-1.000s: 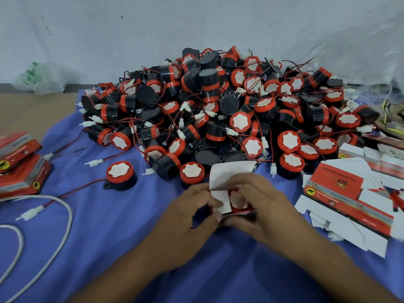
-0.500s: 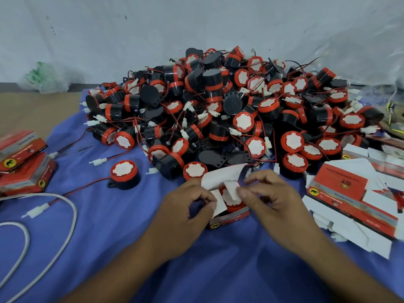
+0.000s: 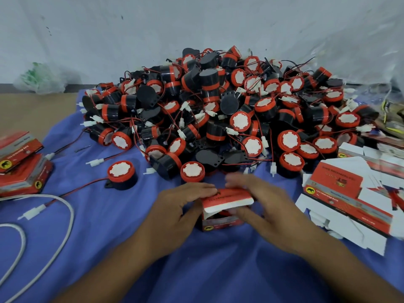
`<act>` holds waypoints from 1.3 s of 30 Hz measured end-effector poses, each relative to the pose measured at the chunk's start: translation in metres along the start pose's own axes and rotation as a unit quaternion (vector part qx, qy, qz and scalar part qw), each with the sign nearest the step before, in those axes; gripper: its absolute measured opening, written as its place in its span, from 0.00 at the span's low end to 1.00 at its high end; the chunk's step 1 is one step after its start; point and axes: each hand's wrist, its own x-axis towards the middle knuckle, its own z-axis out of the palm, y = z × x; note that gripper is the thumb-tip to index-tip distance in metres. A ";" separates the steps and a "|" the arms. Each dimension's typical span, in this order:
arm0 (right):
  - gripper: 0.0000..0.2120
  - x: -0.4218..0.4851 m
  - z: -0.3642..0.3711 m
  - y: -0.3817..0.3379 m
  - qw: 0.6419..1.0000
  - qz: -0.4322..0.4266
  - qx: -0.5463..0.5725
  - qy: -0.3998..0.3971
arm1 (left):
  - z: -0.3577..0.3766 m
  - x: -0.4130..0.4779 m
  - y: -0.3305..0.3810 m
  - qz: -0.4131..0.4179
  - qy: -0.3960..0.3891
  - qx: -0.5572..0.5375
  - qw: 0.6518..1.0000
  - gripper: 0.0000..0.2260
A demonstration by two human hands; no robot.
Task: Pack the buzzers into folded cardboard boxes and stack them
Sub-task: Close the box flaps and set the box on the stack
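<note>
Fingers (image 3: 202,190) of the left hand (image 3: 181,206) curl round the cardboard box (image 3: 220,221), just in front of the buzzer pile (image 3: 218,106). Right hand (image 3: 271,213) lies blurred over its lid flap (image 3: 229,196), grip unclear.
</note>
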 end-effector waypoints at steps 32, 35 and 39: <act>0.26 -0.007 0.010 -0.009 0.986 -0.021 -0.143 -0.079 | -0.007 -0.001 -0.003 0.139 -0.104 0.005 0.985 0.17; 0.25 -0.007 0.010 -0.010 0.980 -0.025 -0.185 -0.067 | -0.006 -0.003 -0.003 0.142 -0.084 0.055 0.985 0.16; 0.24 -0.007 0.020 -0.014 0.968 -0.032 -0.248 -0.010 | -0.005 -0.001 0.004 0.221 -0.043 0.189 0.956 0.15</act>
